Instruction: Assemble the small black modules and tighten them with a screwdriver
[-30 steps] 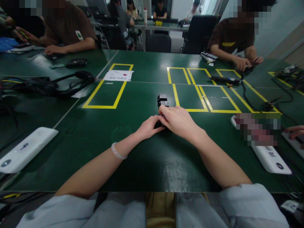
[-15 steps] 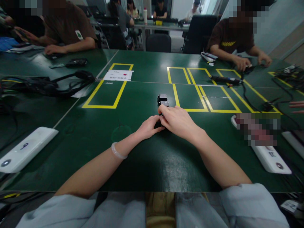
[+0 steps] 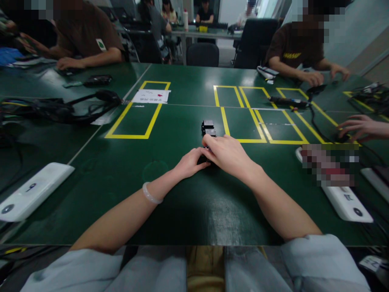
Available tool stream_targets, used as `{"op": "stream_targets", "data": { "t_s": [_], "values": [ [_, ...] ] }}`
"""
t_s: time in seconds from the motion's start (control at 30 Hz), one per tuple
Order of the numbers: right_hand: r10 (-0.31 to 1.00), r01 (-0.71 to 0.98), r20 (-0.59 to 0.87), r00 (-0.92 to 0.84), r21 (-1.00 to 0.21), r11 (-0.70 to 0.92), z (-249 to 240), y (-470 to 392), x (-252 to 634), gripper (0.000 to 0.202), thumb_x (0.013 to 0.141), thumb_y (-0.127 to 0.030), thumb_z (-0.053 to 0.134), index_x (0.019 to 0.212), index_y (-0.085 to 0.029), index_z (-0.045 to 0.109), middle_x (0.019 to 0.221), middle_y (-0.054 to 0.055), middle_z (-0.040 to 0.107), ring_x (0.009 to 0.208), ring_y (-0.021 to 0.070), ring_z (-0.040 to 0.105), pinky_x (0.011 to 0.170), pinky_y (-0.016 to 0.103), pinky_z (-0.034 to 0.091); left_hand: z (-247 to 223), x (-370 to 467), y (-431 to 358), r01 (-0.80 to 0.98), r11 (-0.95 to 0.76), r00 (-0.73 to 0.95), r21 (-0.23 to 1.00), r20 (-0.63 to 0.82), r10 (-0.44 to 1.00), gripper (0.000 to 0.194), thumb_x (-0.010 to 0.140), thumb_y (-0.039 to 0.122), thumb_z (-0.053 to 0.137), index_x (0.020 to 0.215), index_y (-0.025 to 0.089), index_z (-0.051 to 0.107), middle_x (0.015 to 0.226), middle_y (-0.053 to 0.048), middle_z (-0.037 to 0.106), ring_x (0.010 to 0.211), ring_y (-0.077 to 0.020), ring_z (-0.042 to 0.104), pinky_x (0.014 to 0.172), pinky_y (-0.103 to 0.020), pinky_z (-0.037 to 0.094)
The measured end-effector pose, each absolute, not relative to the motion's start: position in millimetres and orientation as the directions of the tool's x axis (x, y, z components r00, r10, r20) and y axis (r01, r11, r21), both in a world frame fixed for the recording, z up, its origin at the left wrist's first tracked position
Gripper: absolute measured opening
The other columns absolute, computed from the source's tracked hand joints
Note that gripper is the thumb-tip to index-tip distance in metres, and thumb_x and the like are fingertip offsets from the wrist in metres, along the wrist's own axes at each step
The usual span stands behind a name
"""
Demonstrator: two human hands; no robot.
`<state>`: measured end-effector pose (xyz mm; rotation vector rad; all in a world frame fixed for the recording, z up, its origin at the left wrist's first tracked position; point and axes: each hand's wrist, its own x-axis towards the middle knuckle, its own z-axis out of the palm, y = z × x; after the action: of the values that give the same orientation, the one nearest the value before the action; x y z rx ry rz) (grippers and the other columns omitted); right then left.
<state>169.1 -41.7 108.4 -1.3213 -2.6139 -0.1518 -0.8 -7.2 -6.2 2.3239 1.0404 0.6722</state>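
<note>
In the middle of the green table (image 3: 170, 215), both of my hands meet around a small black device with grey box-shaped parts (image 3: 208, 124). Its far end sticks out beyond my fingers; the near end is mostly hidden under them. My left hand (image 3: 191, 163), below a pale bracelet (image 3: 151, 194), is closed at the device's near end with thumb and fingers bent together. Over the top of the device, my right hand (image 3: 227, 156) curls its fingers and touches the left fingertips.
Yellow tape outlines (image 3: 126, 137) mark the table. White numbered cases lie at left (image 3: 39, 190) and right (image 3: 349, 202). Black cables (image 3: 91, 101) lie at left. Another person's hand (image 3: 358, 126) rests over a black item at right. Co-workers sit across the table.
Another person's hand has come in from the right edge onto the black item there. At the back right, a co-worker's hands have shifted slightly. My own hands stay almost still.
</note>
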Motion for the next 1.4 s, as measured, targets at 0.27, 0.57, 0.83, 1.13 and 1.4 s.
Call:
{"op": "stream_targets", "data": {
  "t_s": [0.27, 0.57, 0.83, 1.13, 1.4],
  "values": [
    [0.787, 0.804, 0.228, -0.572, -0.035, 0.594, 110.2, -43.4, 170.0, 0.017, 0.09, -0.019, 0.04, 0.103, -0.017, 0.051, 0.09, 0.003, 0.068, 0.077, 0.016, 0.061, 0.067, 0.03, 0.029, -3.1, -0.2, -8.1, 0.532, -0.591, 0.593, 0.606, 0.232, 0.771, 0.038, 0.088, 0.047, 0.057, 0.113, 0.018, 0.053, 0.112, -0.01, 0.06, 0.103, -0.0284, 0.057, 0.087, -0.042, 0.048],
    [0.789, 0.807, 0.207, -0.578, 0.005, 0.59, 109.7, -41.1, 169.3, 0.016, 0.095, -0.022, 0.037, 0.098, -0.018, 0.052, 0.086, 0.003, 0.068, 0.075, 0.0163, 0.061, 0.067, 0.03, 0.028, -3.3, 0.0, -9.0, 0.529, -0.574, 0.578, 0.625, 0.229, 0.783, 0.037, 0.088, 0.045, 0.059, 0.113, 0.018, 0.054, 0.109, -0.008, 0.061, 0.101, -0.0269, 0.058, 0.089, -0.04, 0.047],
    [0.789, 0.804, 0.212, -0.577, -0.02, 0.594, 109.8, -41.9, 169.0, 0.015, 0.092, -0.021, 0.04, 0.101, -0.018, 0.052, 0.091, 0.004, 0.068, 0.078, 0.0162, 0.061, 0.068, 0.03, 0.028, -3.4, 0.2, -8.4, 0.528, -0.586, 0.587, 0.615, 0.235, 0.775, 0.037, 0.088, 0.046, 0.058, 0.111, 0.018, 0.055, 0.11, -0.009, 0.06, 0.102, -0.0279, 0.057, 0.088, -0.041, 0.048],
    [0.784, 0.8, 0.213, -0.583, -0.02, 0.6, 107.9, -41.5, 168.7, 0.017, 0.092, -0.016, 0.038, 0.1, -0.017, 0.052, 0.09, 0.004, 0.068, 0.077, 0.0159, 0.06, 0.067, 0.03, 0.028, -3.7, -0.7, -8.0, 0.534, -0.584, 0.583, 0.611, 0.233, 0.778, 0.038, 0.088, 0.047, 0.058, 0.112, 0.018, 0.054, 0.111, -0.009, 0.06, 0.102, -0.0281, 0.058, 0.087, -0.042, 0.048],
    [0.775, 0.8, 0.24, -0.584, 0.013, 0.6, 107.4, -41.0, 169.3, 0.018, 0.096, -0.028, 0.039, 0.097, -0.018, 0.053, 0.087, 0.004, 0.068, 0.076, 0.0168, 0.061, 0.068, 0.03, 0.028, -4.1, -0.6, -8.2, 0.531, -0.573, 0.581, 0.624, 0.224, 0.783, 0.039, 0.088, 0.047, 0.058, 0.114, 0.018, 0.053, 0.112, -0.009, 0.06, 0.103, -0.0281, 0.058, 0.088, -0.041, 0.048]
  ]
}}
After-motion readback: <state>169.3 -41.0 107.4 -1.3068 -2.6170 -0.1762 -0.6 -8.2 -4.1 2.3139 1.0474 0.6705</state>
